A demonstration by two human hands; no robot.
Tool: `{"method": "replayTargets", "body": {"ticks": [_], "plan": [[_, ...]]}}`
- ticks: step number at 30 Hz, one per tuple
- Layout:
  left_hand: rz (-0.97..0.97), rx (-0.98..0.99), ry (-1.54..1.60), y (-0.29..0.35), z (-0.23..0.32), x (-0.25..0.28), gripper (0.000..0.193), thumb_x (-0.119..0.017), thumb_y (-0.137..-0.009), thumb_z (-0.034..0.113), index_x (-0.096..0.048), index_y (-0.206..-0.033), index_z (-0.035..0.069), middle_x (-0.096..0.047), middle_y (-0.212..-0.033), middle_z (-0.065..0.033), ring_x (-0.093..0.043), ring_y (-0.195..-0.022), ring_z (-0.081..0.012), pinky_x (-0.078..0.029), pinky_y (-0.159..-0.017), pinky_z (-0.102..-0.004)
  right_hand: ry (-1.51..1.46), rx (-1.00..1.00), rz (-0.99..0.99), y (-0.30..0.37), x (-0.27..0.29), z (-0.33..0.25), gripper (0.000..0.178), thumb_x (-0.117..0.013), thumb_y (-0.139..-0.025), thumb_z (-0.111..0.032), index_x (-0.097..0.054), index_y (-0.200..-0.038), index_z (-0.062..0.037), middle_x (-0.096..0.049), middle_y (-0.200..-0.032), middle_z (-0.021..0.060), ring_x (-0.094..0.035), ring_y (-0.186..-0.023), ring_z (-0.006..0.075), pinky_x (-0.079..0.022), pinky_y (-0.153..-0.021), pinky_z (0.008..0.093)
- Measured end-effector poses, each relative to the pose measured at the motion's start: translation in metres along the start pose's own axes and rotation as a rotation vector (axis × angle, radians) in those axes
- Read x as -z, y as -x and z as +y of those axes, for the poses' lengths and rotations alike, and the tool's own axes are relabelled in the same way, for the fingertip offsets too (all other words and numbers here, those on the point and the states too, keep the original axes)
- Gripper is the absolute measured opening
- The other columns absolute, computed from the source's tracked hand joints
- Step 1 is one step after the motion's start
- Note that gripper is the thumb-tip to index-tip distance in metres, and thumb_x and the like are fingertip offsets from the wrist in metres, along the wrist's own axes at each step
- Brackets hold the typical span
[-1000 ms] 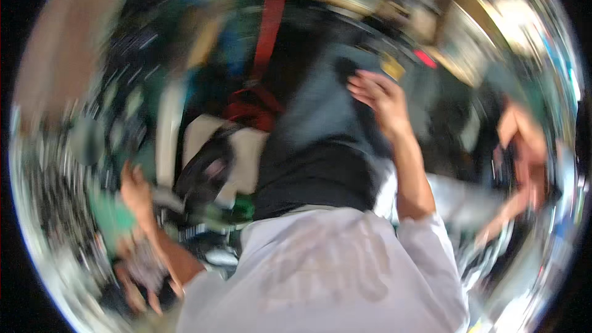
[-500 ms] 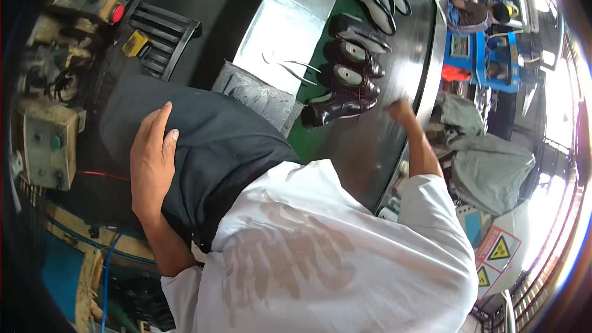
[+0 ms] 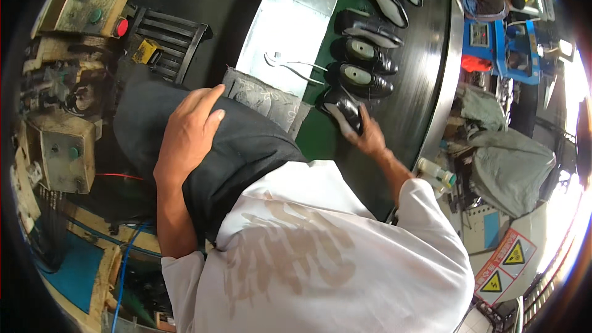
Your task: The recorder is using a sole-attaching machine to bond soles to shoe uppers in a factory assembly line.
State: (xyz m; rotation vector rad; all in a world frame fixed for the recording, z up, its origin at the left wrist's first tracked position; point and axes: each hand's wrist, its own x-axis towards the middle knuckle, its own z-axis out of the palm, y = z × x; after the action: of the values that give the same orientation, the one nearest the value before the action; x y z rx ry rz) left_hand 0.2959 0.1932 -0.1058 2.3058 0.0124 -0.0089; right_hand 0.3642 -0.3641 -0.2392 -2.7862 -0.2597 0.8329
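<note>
My right hand (image 3: 371, 137) is closed on the near end of a black leather shoe (image 3: 340, 106), the nearest one in a row on the bench. That shoe lies tilted, and a pale strip shows along its side. Just beyond it are two black lace-up shoes, one (image 3: 361, 80) next to the other (image 3: 364, 51), with pale insoles showing. My left hand (image 3: 188, 132) hovers over or rests on my dark-trousered thigh, fingers stretched out and holding nothing. A pair of pincers (image 3: 295, 65) lies on the metal ledge beside the shoes.
A grey stitched pad (image 3: 262, 100) covers the ledge's near end. More shoes (image 3: 382, 0) continue along the green and steel bench (image 3: 425, 55). A bottle (image 3: 435, 172) stands at the right edge. Control boxes (image 3: 65, 154) are at left. Another person (image 3: 487, 0) sits far right.
My right hand has moved left and down onto the nearest shoe, which has turned and tilted. My left hand has shifted right. The view has shifted slightly.
</note>
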Motion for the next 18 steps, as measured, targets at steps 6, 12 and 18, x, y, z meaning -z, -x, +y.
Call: {"method": "replayTargets", "body": {"ticks": [6, 12, 18], "plan": [[-0.074, 0.110, 0.393, -0.023, -0.004, -0.041, 0.041, -0.068, -0.104, 0.004, -0.066, -0.144, 0.001, -0.074, -0.123, -0.0181, -0.073, -0.115, -0.0276, -0.059, -0.098, -0.0385, -0.700, -0.295, 0.177, 0.035, -0.045, -0.045, 0.112, -0.091, -0.087, -0.033, -0.025, -0.174, -0.0057, -0.058, -0.155, 0.0247, -0.060, -0.140, 0.0341, -0.049, -0.117, 0.0419], [-0.022, 0.010, 0.707, -0.049, 0.015, -0.052, 0.058, -0.071, -0.105, 0.009, -0.053, -0.159, 0.005, -0.062, -0.150, -0.0161, -0.066, -0.130, -0.0287, -0.059, -0.105, -0.0414, -0.915, -0.055, 0.038, 0.033, 0.059, -0.178, 0.104, -0.089, -0.091, -0.031, -0.030, -0.169, 0.0058, -0.060, -0.151, 0.0216, -0.060, -0.138, 0.0275, -0.047, -0.117, 0.0381], [0.479, -0.117, 0.316, -0.067, -0.021, 0.024, 0.028, -0.072, -0.105, 0.014, -0.073, -0.126, -0.004, -0.077, -0.111, -0.0168, -0.076, -0.104, -0.0277, -0.058, -0.085, -0.0370, -0.630, 0.429, -0.190, -0.012, 0.089, -0.344, 0.114, -0.091, -0.086, -0.046, -0.030, -0.170, 0.0009, -0.057, -0.157, 0.0243, -0.054, -0.148, 0.0343, -0.040, -0.125, 0.0427]]}}
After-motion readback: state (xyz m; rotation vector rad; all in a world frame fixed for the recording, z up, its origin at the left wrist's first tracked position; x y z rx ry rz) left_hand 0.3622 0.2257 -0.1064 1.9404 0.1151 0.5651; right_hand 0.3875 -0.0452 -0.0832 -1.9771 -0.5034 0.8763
